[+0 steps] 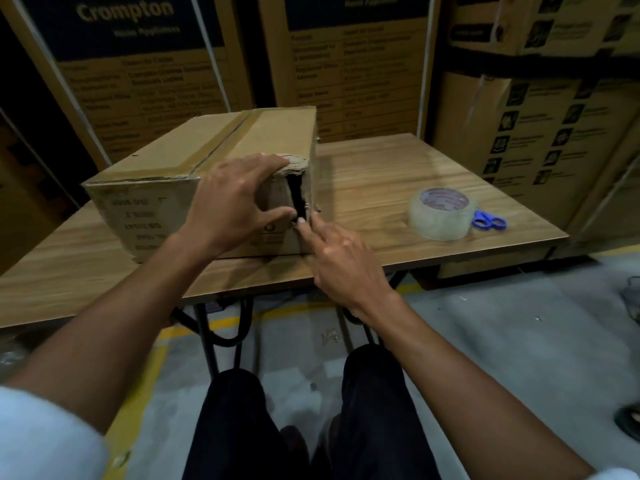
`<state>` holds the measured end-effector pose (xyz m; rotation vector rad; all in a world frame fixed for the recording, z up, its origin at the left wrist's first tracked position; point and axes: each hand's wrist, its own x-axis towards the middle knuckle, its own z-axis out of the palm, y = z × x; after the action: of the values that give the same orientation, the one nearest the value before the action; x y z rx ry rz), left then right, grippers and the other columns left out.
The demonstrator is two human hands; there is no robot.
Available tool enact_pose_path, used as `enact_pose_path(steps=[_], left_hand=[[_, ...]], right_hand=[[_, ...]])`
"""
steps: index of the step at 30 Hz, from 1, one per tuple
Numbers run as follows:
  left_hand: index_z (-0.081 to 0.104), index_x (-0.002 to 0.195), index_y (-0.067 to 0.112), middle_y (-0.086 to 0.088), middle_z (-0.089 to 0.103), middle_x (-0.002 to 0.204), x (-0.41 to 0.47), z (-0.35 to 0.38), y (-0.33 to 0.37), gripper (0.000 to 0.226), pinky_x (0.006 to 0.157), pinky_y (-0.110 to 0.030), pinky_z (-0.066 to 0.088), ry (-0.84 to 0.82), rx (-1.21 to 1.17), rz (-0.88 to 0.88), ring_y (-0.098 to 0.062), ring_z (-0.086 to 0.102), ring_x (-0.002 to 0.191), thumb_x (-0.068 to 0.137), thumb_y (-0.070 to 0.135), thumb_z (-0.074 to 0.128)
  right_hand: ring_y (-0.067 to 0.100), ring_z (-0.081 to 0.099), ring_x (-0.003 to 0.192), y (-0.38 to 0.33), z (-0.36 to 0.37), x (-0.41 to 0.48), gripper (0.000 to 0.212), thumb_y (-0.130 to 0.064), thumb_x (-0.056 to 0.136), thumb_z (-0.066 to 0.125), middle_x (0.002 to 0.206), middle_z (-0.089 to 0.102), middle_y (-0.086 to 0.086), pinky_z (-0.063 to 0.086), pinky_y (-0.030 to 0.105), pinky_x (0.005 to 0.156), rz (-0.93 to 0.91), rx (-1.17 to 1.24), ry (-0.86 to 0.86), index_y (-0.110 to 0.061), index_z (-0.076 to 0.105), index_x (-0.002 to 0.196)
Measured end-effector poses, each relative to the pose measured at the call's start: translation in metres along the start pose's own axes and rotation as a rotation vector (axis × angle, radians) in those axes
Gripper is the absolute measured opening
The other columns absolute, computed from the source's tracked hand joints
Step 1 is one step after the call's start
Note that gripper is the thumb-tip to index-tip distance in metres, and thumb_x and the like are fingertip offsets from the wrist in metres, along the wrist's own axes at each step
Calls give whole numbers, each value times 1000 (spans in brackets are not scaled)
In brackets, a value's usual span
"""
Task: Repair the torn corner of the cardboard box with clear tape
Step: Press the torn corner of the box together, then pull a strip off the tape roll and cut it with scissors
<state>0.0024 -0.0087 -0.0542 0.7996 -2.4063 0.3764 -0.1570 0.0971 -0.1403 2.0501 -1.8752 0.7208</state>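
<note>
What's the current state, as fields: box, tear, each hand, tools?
box: cardboard box on table
tear: tear gapes dark down the near right corner
left: left hand presses the front panel beside the tear, fingers reaching the crumpled top corner
right: right hand, extended fingers touch the tear's lower end
tools: tape roll and blue scissors lie on the table right of the box, unheld

Single head-worn view, looking forward-down, close over table (381, 188).
</note>
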Motion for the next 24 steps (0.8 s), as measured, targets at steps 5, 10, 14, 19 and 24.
enact_pose_path(steps=[5, 10, 14, 19, 24], left_hand=[[60, 143, 18, -13, 65, 142, 5, 2, 4, 79, 108, -50, 44, 14, -32, -20, -30, 58, 135, 75, 48, 87], [59, 143, 18, -11, 64, 143, 9, 7, 8, 79, 109, -49, 42, 21, -33, -22, -30, 57, 136, 76, 49, 86], [55, 145, 18, -10, 62, 146, 12, 10, 9, 80, 112, -51, 38, 22, -29, -19, -30, 54, 138, 78, 50, 85], [50, 149, 18, -12, 58, 149, 13, 10, 10, 83, 116, -53, 33, 5, -5, -4, -32, 50, 140, 80, 50, 82], [50, 148, 15, -13, 58, 146, 11, 4, 24, 76, 116, -51, 32, 59, -106, 21, -32, 50, 137, 85, 44, 80]], right_hand=[[32, 72, 91, 48, -43, -4, 39, -9, 88, 56, 109, 77, 16, 58, 39, 79, 135, 59, 327, -7, 71, 124], [37, 63, 101, 125, -88, -23, 38, -25, 83, 50, 105, 76, 17, 44, 47, 95, 492, -220, 109, -10, 76, 106], [38, 59, 111, 134, -91, -32, 35, -31, 90, 57, 114, 72, 23, 35, 45, 102, 535, -242, -110, -14, 75, 115], [36, 57, 119, 139, -91, -28, 32, -30, 93, 63, 120, 71, 18, 30, 42, 104, 532, -161, -103, -21, 73, 122], [37, 59, 117, 143, -92, -30, 25, -29, 92, 68, 115, 74, 16, 31, 44, 105, 523, -108, -86, -21, 77, 114]])
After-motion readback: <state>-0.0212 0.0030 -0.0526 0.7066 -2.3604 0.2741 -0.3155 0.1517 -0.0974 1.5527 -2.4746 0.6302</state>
